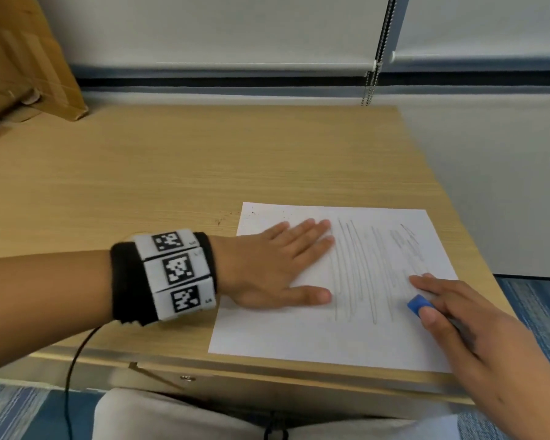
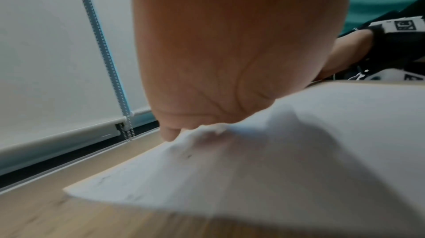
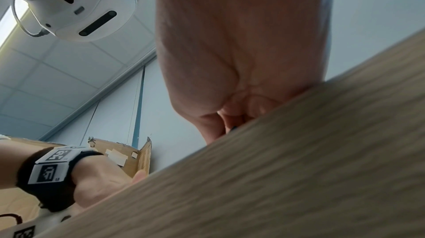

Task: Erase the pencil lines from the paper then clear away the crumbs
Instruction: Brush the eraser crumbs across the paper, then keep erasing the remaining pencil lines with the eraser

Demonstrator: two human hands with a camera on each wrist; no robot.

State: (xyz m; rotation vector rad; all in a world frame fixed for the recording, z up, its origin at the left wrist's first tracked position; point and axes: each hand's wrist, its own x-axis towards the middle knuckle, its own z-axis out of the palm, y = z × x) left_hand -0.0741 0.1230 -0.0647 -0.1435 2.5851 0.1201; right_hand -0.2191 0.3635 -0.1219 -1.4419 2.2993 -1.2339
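A white sheet of paper (image 1: pixel 302 331) lies on the wooden desk (image 1: pixel 172 173) near its front right corner. Several long grey pencil lines (image 1: pixel 359 271) run down the middle of the sheet. My left hand (image 1: pixel 277 265) lies flat on the paper's left part, fingers straight, pressing it down. My right hand (image 1: pixel 451 312) pinches a small blue eraser (image 1: pixel 418 304) between thumb and fingers, its tip on the paper at the right end of the lines. A few dark crumbs (image 1: pixel 254 214) show near the sheet's top left corner. In the left wrist view the paper (image 2: pixel 299 151) fills the foreground under my palm (image 2: pixel 218 60).
A cardboard box (image 1: pixel 23 58) leans at the desk's back left. Roller blinds with a bead chain (image 1: pixel 375 58) hang behind the desk. The desk's right edge (image 1: pixel 451 198) is close to the paper. A black cable (image 1: pixel 73 369) runs down from my left wristband.
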